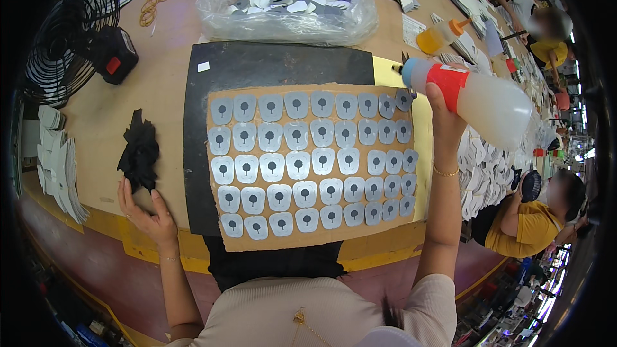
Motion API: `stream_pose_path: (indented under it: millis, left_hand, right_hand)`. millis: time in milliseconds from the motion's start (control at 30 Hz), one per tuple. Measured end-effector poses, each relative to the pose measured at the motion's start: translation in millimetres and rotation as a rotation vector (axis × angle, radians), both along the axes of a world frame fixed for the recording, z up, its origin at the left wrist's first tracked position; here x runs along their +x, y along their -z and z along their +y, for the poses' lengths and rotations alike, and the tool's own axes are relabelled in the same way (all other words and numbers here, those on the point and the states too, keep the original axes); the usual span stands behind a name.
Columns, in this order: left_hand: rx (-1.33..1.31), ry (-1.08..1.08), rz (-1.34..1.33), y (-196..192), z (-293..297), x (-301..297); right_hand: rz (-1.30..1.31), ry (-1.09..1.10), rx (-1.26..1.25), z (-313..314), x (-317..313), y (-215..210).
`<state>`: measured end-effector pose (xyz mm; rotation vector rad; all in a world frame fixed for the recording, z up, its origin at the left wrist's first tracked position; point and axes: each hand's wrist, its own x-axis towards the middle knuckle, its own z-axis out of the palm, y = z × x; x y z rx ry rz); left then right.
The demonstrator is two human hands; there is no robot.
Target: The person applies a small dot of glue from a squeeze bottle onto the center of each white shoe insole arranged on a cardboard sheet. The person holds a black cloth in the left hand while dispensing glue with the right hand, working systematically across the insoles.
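Observation:
My right hand [448, 112] is wrapped round a squeeze bottle [495, 106] of cloudy whitish liquid, with a red label and a blue cap. The bottle lies tilted nearly level, its nozzle pointing left above the top right corner of a cardboard sheet [315, 232]. Rows of small grey rounded patches [297, 164], each with a dark tree-like mark, cover that sheet. A black board [276, 64] lies under it, with a yellow sheet [421, 154] at the right. My left hand [149, 218] rests open at the table edge, fingertips at a crumpled black cloth [139, 148].
A clear plastic bag [218, 9] of grey and white pieces stands at the back. A black fan [71, 38] is at the far left, stacked pieces [58, 160] below it. An orange-tipped bottle [440, 36] and white pieces [482, 173] lie right. Two people [524, 228] sit beyond.

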<state>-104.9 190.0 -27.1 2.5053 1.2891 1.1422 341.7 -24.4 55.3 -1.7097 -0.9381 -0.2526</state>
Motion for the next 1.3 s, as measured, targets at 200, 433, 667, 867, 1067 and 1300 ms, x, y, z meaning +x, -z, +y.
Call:
stream_pose_path:
  millis: [200, 433, 667, 867, 1067, 1300]
  left_hand:
    - [0.017, -0.007, 0.002, 1.8, 1.0, -3.1]
    - [0.014, -0.016, -0.005, 3.2, 1.5, -3.1]
    - [0.017, -0.022, 0.007, -0.2, -0.3, -0.7]
    - [0.017, -0.016, -0.008, 1.1, 0.1, -2.4]
    - [0.020, -0.012, 0.000, 0.9, 1.1, -2.2]
    - [0.022, -0.024, -0.004, 1.5, 0.7, -3.2]
  right_hand:
    - [0.199, 0.001, -0.036, 7.0, -13.8, -1.2]
    - [0.189, 0.010, -0.112, 19.6, -22.8, -2.7]
    - [0.066, -0.100, -0.068, 23.1, -21.3, -3.5]
    - [0.176, -0.129, -0.086, 25.5, -26.7, -7.9]
    - [0.227, -0.160, -0.105, 34.2, -32.2, 0.2]
    - [0.075, -0.232, -0.052, 47.1, -34.3, -3.1]
